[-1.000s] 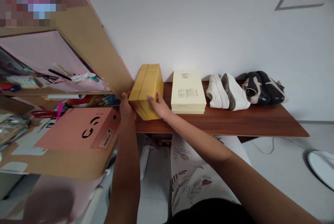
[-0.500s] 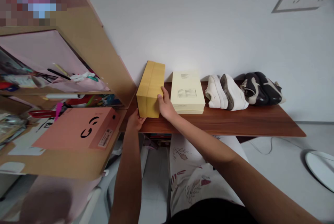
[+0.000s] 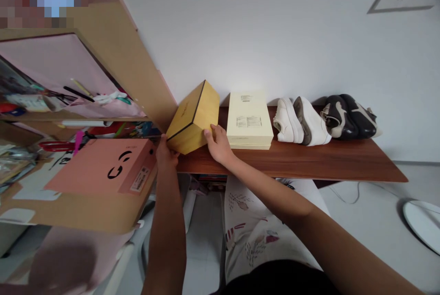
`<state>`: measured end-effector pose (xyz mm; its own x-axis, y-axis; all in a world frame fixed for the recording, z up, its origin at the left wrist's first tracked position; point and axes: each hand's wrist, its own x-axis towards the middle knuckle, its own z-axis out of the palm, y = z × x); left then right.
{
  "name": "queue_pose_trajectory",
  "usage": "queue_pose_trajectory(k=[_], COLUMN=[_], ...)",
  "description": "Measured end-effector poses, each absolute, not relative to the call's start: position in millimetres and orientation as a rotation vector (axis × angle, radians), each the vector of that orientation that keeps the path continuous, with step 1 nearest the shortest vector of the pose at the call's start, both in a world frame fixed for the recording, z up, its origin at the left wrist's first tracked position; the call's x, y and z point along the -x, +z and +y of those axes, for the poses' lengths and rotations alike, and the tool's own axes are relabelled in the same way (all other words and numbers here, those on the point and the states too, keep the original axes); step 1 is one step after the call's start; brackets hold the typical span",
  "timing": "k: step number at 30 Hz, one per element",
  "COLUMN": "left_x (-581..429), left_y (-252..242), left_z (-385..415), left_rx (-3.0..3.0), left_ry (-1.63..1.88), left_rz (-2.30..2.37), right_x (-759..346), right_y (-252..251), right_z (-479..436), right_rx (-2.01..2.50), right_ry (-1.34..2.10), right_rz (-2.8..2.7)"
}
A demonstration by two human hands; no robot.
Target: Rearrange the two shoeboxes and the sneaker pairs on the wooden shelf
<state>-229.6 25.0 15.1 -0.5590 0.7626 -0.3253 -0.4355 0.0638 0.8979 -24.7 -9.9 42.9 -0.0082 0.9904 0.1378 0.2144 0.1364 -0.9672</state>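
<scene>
Yellow box [image 3: 194,118] tipped up since before, clamped between left hand [image 3: 167,152] and right hand [image 3: 218,144] grips.

Both forearms stretch forward, left hand [image 3: 167,152] and right hand [image 3: 219,145] apart, fingers [image 3: 210,132] pressing inward.

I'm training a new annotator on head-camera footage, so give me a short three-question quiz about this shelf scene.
1. True or false: only the right hand touches the yellow box.
2. What sits between the cream box and the dark shoes? A) the yellow box B) white shoes C) nothing
3. Fill in: the wooden shelf carries ___ pairs of shoes.
Key: 1 false, the left hand touches it too; 2 B; 3 two.
</scene>
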Motion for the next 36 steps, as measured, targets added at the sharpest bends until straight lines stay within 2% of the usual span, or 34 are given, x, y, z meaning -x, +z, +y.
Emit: queue_pose_trajectory(k=[15,29,36], left_x=[228.6,221.8,217.6], left_y=[1.3,-8.8,-8.2], left_z=[47.3,54.8,36.5], left_rx=[-0.771,-0.805,-0.916], left_ry=[1.889,1.869,1.907], left_rz=[1.579,1.583,1.746], right_x=[31.2,31.7,14.2], right_y=[13.4,7.4,0.1], right_z=[-1.9,4.5,-27.7], right_rx=[1.440,1.526,1.316], right_ry=[1.159,1.207,1.008], right_rz=[-1.372,-1.300,-1.451])
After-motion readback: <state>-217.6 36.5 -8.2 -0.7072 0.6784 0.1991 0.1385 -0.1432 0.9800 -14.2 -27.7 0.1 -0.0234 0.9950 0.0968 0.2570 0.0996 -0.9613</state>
